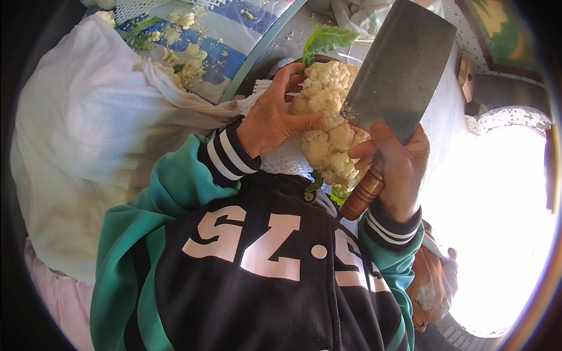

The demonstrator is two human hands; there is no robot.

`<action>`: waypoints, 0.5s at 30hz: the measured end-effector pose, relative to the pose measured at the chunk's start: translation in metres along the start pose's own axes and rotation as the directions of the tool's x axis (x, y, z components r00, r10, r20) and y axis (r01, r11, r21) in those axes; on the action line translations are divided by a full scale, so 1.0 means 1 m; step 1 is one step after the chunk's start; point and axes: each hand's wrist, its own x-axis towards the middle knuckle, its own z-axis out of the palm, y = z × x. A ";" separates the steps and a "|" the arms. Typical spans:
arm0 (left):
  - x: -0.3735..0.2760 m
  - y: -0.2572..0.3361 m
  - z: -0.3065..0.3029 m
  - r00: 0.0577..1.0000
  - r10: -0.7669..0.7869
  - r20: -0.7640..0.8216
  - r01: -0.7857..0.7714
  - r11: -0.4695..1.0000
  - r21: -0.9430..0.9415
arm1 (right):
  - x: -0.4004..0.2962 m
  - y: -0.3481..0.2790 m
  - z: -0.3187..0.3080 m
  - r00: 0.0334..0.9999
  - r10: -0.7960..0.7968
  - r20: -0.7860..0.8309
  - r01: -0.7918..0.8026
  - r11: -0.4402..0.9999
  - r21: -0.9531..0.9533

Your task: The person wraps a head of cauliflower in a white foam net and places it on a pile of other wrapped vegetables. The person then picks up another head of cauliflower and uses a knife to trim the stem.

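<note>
A large pale cauliflower [322,103] sits in front of my body, with a green leaf [325,41] at its far end and smaller leaf bits at its near end. My left hand [279,112] grips its left side, thumb across the florets and fingers curled behind. In my right hand [399,171] is a cleaver, its broad grey blade [406,66] raised over the cauliflower's right side. Small crumbs cling to the blade's near left edge. Its brown wooden handle [362,195] points back towards my jacket. White foam netting [287,160] lies under the cauliflower.
Cauliflower scraps [191,57] litter a blue-and-white plastic cover [243,19] at the upper left, bounded by a greenish edge [263,46]. White cloth [88,145] bulges at the left. An orange-brown plastic bag [432,276] lies at lower right, beside a bright opening.
</note>
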 end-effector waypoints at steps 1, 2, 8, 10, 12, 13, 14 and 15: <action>0.000 0.001 -0.001 1.000 -0.022 0.005 0.022 0.999 -0.024 | 0.000 -0.001 0.003 1.000 0.005 0.001 -0.005 1.000 -0.019; -0.001 0.002 -0.001 0.998 -0.055 0.009 0.055 0.997 -0.057 | 0.000 -0.002 0.005 1.000 0.010 0.003 -0.010 0.999 -0.038; 0.001 0.007 -0.006 0.996 -0.056 0.071 0.063 0.993 -0.096 | 0.001 -0.004 0.016 1.000 0.019 -0.006 -0.020 0.996 -0.092; 0.002 0.006 -0.006 0.997 -0.046 0.067 0.053 0.993 -0.103 | 0.001 -0.006 0.017 0.999 0.045 -0.020 -0.048 0.986 -0.160; 0.004 0.005 -0.005 0.998 -0.024 0.058 0.031 0.994 -0.106 | 0.002 -0.007 0.019 0.999 0.038 -0.025 -0.042 0.979 -0.200; 0.005 0.004 -0.005 0.999 -0.015 0.052 0.021 0.994 -0.109 | 0.002 -0.006 0.020 1.000 0.014 -0.019 -0.017 0.979 -0.205; 0.005 0.003 -0.005 0.999 -0.013 0.042 0.017 0.996 -0.090 | 0.002 -0.006 0.021 1.000 0.007 -0.024 -0.012 0.977 -0.214; 0.005 0.002 -0.005 0.999 -0.014 0.034 0.018 0.994 -0.109 | 0.002 -0.005 0.022 1.000 -0.012 -0.016 0.008 0.979 -0.204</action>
